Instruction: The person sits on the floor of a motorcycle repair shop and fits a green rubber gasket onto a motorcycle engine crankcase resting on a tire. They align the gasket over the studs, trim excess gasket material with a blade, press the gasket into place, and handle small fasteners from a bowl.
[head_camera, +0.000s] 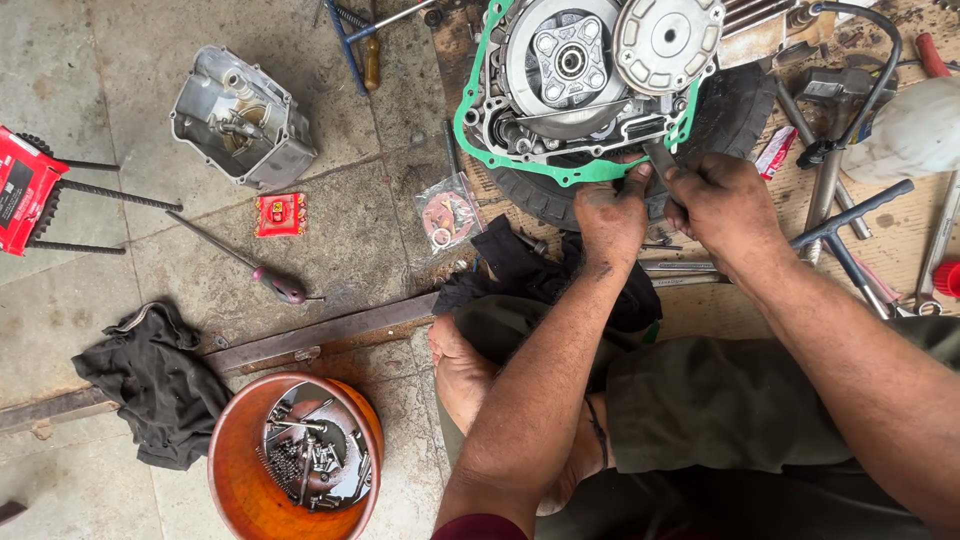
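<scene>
Engine (590, 70) cut off by top edge. Flat tool (660, 160) mostly hidden between left hand (612, 215) and right hand (725, 205); its grip not discernible. Red box (25, 190) cropped at left edge. Bowl (235, 480) cropped at bottom; its small parts too fine to identify.

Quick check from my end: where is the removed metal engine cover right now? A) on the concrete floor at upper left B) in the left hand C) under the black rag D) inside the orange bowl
A: the grey engine cover lies open side up on the concrete floor, away from both hands.
</scene>
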